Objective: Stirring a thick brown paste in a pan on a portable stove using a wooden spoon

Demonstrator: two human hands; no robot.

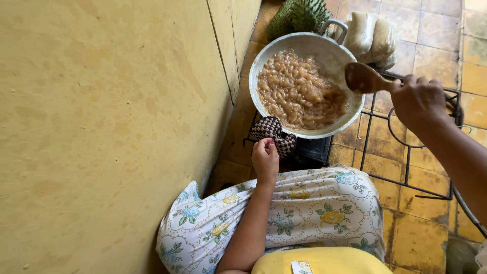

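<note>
The left hand point(265, 160) was closed on a checkered potholder point(274, 133) at the wok's point(324, 50) six-o'clock rim. The wok, on a stove point(314, 149), probably hot and heavy, held soft, sticky brown chunks point(299, 91). At three o'clock, the right hand point(418, 99) gripped a stiff wooden spoon point(362, 77) by its handle.

Single head-worn view, steeply downward, close above lap and pan point(304, 81).

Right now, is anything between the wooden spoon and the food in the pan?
Nothing visible. The right hand holds the wooden spoon over the metal pan, just above the brown food.
</note>
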